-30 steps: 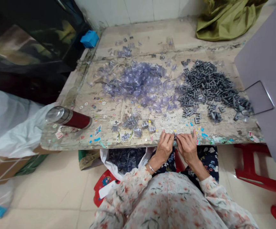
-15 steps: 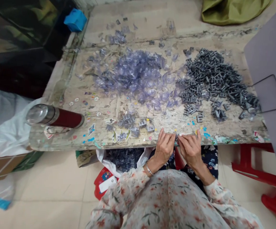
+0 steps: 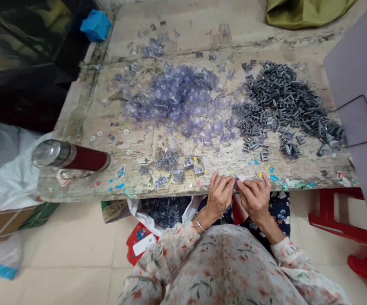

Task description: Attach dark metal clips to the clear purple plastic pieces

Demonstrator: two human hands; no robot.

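Note:
At the table's front edge, my left hand [image 3: 219,196] and my right hand [image 3: 255,197] meet with fingertips pinched together. Between them is a small dark grey plastic piece [image 3: 235,183], mostly hidden by the fingers. Ahead and to the right lies a heap of small grey plastic clips [image 3: 281,95]. Further left spreads a pile of thin clear, purplish plastic pieces [image 3: 183,91]. Just left of my hands sit several small grey-and-clear assembled parts [image 3: 167,160].
A red flask [image 3: 88,157] lies at the table's left end. A grey panel with a wire stand [image 3: 357,84] rises at the right. Below the edge hangs an open white bag of dark parts [image 3: 166,212]. Red stools [image 3: 329,216] stand lower right; an olive cloth [image 3: 307,15] lies at the back.
The fingertips have parted slightly and more of the small grey piece shows between them. The whole view has shifted a little; the piles look the same.

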